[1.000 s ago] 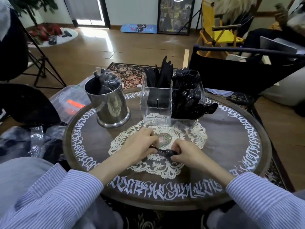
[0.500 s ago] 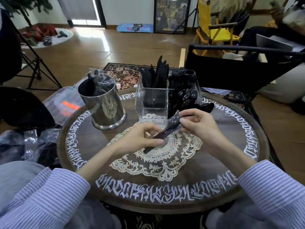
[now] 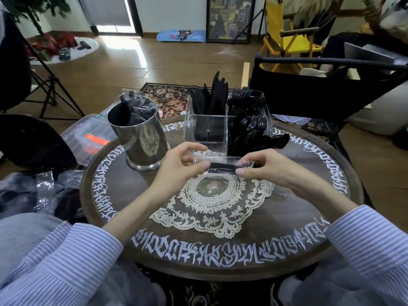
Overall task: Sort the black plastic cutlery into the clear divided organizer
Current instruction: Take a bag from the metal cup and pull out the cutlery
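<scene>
A black plastic piece of cutlery in a clear wrapper point(image 3: 223, 167) is held level above the lace doily. My left hand point(image 3: 180, 166) pinches its left end and my right hand point(image 3: 268, 167) pinches its right end. Which kind of cutlery it is I cannot tell through the wrapper. Just behind my hands stands the clear divided organizer point(image 3: 207, 133): black knives point(image 3: 212, 96) stand in its back left compartment, forks point(image 3: 245, 100) at the back right, spoons point(image 3: 254, 133) fill the front right, and the front left compartment looks empty.
A steel canister point(image 3: 141, 138) with more wrapped black cutlery stands at the table's left. A white lace doily point(image 3: 212, 206) covers the middle of the round dark table point(image 3: 331, 206). Crumpled clear wrappers point(image 3: 42, 193) lie off the left edge, beside a plastic box point(image 3: 88, 138).
Both hands lifted the wrapped piece off the doily. It was tilted up to the right half a second ago and now lies level between my hands.
</scene>
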